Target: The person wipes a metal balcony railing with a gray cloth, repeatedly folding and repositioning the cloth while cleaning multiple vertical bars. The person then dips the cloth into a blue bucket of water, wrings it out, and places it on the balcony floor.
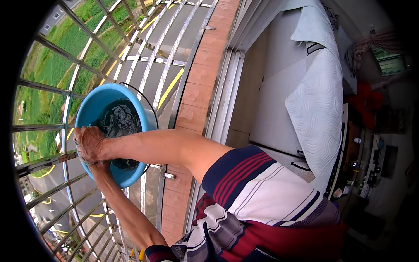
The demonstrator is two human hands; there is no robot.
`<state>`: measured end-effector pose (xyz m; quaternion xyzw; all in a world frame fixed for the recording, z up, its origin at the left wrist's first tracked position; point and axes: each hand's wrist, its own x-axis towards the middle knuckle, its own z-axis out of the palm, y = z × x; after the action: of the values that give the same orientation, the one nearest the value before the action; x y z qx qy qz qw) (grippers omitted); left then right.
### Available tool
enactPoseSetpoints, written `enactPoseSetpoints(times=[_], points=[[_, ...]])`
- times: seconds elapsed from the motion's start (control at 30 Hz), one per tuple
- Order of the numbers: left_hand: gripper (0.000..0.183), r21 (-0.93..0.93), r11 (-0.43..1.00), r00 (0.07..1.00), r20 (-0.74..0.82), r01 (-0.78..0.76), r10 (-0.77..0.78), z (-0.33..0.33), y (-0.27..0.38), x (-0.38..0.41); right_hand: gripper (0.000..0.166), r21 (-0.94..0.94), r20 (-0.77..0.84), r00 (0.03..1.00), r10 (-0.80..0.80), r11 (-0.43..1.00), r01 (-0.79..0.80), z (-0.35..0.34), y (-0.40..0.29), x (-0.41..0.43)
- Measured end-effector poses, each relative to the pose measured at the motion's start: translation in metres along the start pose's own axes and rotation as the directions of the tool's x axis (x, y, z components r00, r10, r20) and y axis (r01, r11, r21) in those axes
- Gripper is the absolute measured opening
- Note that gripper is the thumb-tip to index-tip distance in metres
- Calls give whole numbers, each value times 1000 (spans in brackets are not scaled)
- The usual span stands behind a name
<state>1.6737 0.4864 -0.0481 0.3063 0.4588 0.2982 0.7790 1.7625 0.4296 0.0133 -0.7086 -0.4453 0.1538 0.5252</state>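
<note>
A round blue plastic bucket [109, 90] with a thin dark wire handle stands within the metal bars at the left, dark, rippled water [121, 119] inside it. My right hand [90, 142] is at the bucket's left rim, its fingers curled and its back towards the camera. Beneath it, my left hand [90, 162] is mostly hidden, close against the right one. Whether either hand grips the rim or something else between them is hidden. My right forearm crosses over the bucket's opening; my left forearm comes up from below, outside the rim.
Shiny metal bars [67, 109] form a window cage above a road and greenery. A reddish tiled ledge [196, 85] and a sliding window track [226, 98] run beside it. Indoors, a pale quilted cover [316, 108] lies over a light-coloured surface, with cluttered shelves farther right.
</note>
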Motion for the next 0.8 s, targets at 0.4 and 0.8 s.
enactPoseSetpoints(times=[0.4,0.8], points=[[40,-24,992,992,-25,123,-124,-21,1,-1,47,-658,630,760,160,629,413,-27,111,47],[67,-97,982,982,-85,160,-168,-9,-6,12,79,-352,706,544,453,891,-285,-38,69,39]])
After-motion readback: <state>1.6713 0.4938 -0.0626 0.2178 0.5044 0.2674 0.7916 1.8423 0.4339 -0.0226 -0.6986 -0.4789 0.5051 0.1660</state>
